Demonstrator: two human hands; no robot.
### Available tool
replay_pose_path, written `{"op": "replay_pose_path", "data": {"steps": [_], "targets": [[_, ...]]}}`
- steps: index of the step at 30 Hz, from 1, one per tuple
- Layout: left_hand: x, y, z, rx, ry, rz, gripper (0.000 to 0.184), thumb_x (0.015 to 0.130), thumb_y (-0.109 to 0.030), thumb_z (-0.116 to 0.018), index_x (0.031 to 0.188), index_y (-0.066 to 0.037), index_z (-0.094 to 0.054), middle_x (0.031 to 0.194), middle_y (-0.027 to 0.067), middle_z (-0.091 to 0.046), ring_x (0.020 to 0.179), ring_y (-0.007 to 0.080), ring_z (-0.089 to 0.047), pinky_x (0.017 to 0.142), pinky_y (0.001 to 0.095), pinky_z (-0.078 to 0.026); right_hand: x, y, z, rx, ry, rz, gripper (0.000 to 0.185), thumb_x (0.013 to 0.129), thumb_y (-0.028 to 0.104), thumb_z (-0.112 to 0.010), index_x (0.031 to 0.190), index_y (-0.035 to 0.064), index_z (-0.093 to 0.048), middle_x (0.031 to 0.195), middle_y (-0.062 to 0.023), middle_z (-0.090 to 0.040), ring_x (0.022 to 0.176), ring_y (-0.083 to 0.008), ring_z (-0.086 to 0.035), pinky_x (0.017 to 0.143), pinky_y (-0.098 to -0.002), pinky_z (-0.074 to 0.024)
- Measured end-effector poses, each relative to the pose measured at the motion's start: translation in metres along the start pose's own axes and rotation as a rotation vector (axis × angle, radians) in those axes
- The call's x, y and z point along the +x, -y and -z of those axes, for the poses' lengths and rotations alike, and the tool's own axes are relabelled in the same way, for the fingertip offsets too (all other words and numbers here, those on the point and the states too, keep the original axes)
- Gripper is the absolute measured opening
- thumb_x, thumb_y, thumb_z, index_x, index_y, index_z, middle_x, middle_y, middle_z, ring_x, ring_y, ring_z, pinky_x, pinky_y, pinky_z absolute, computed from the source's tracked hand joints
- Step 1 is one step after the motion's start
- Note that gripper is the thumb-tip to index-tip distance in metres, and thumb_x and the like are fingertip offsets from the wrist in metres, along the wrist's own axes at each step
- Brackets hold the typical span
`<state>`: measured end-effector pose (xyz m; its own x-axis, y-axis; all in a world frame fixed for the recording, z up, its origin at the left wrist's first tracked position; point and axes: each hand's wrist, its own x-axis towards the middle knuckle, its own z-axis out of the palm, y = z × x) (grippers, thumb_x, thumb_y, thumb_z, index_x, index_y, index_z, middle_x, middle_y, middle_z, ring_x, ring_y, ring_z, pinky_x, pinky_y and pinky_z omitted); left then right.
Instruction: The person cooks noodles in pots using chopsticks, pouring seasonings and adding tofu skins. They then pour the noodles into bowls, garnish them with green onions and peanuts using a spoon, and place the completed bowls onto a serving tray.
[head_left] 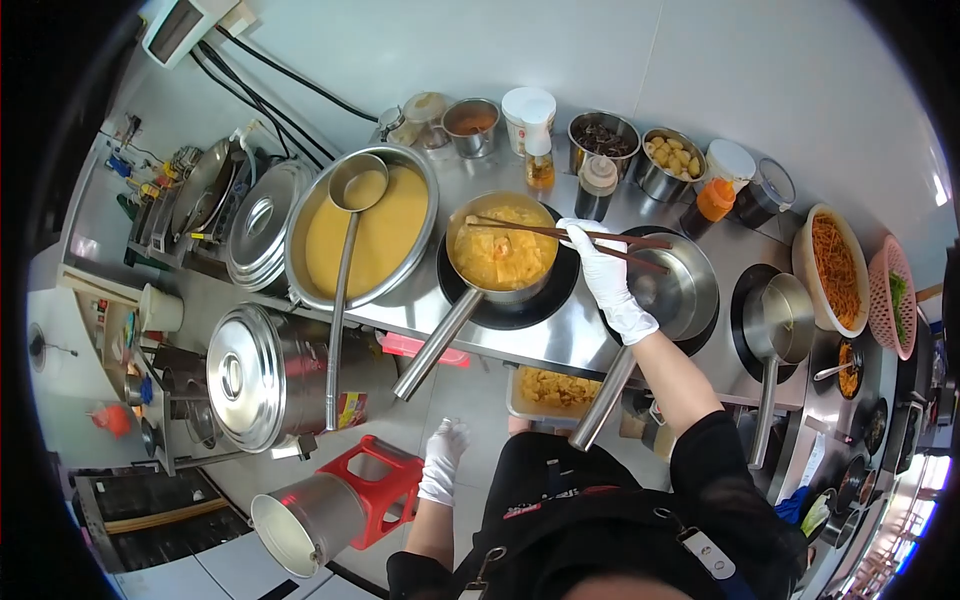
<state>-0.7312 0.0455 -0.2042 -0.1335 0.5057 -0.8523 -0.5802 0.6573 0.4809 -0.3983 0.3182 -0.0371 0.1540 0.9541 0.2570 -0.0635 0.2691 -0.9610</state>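
Observation:
My right hand (604, 282), in a white glove, is closed around a pair of long dark chopsticks (545, 231). Their tips reach over the left saucepan (465, 282), where yellow sheet-like food (500, 258) lies in broth. That pan sits on a round black hob with its handle toward me. Under my right hand and forearm stands a second saucepan (690, 290) holding what looks like clear liquid. My left hand (443, 460), also gloved, hangs low in front of the counter, fingers loosely extended, with nothing visible in it.
Left of the pans stands a large pot (430, 215) of yellow soup with a long ladle (345, 270) across its rim. A third saucepan (778, 320) is at right. Bottles and tubs line the wall. Below are a lidded steel pot (240, 375), red stool (385, 480) and bucket (320, 520).

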Motion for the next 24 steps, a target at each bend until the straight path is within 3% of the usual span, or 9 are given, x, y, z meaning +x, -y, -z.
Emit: {"op": "replay_pose_path", "data": {"steps": [4,8,10,19,24], "targets": [[0.008,0.011,-0.031,0.146,0.226,0.076,0.04,0.096,-0.035,-0.05,0.115,-0.001,-0.053,0.106,0.0154,-0.06,0.101,0.0309,-0.059,0.09,0.0421,-0.048,0.0,0.0,-0.001,0.161,-0.107,-0.134,0.02,0.092,0.013,-0.06,0.099,-0.004,-0.066,0.093,-0.0114,-0.068,0.088,-0.019,-0.066,0.08,-0.0305,-0.0564],[0.007,0.003,-0.062,0.245,0.275,0.145,0.041,0.096,-0.034,-0.05,0.117,0.0,-0.053,0.106,0.017,-0.061,0.1,0.031,-0.06,0.09,0.0415,-0.048,-0.003,0.014,0.006,0.269,-0.23,-0.246,0.018,0.091,0.011,-0.061,0.097,-0.0044,-0.066,0.091,-0.0111,-0.068,0.083,-0.0177,-0.067,0.076,-0.0292,-0.0577],[0.0,-0.01,-0.07,0.472,0.307,0.102,0.042,0.096,-0.034,-0.05,0.119,0.001,-0.053,0.105,0.0175,-0.062,0.097,0.0295,-0.062,0.088,0.0393,-0.049,-0.008,0.014,0.014,0.338,-0.289,-0.26,0.018,0.092,0.012,-0.06,0.098,-0.0044,-0.064,0.092,-0.0115,-0.067,0.084,-0.0188,-0.067,0.077,-0.031,-0.0579],[0.041,-0.046,-0.056,0.663,0.244,0.144,0.04,0.095,-0.034,-0.05,0.12,-0.003,-0.053,0.109,0.0161,-0.062,0.096,0.0279,-0.064,0.084,0.0363,-0.052,-0.071,0.04,0.086,0.507,-0.516,-0.194,0.02,0.094,0.016,-0.057,0.1,-0.0026,-0.062,0.098,-0.0165,-0.066,0.092,-0.0275,-0.066,0.082,-0.0438,-0.0568],[0.054,-0.049,-0.045,0.695,0.201,0.119,0.038,0.088,-0.032,-0.059,0.115,-0.005,-0.054,0.103,0.0141,-0.062,0.091,0.0277,-0.064,0.08,0.0374,-0.052,-0.15,0.103,0.17,0.361,-0.748,-0.103,0.023,0.093,0.018,-0.058,0.1,-0.0043,-0.059,0.098,-0.0183,-0.065,0.091,-0.0279,-0.066,0.081,-0.0399,-0.057]]}}
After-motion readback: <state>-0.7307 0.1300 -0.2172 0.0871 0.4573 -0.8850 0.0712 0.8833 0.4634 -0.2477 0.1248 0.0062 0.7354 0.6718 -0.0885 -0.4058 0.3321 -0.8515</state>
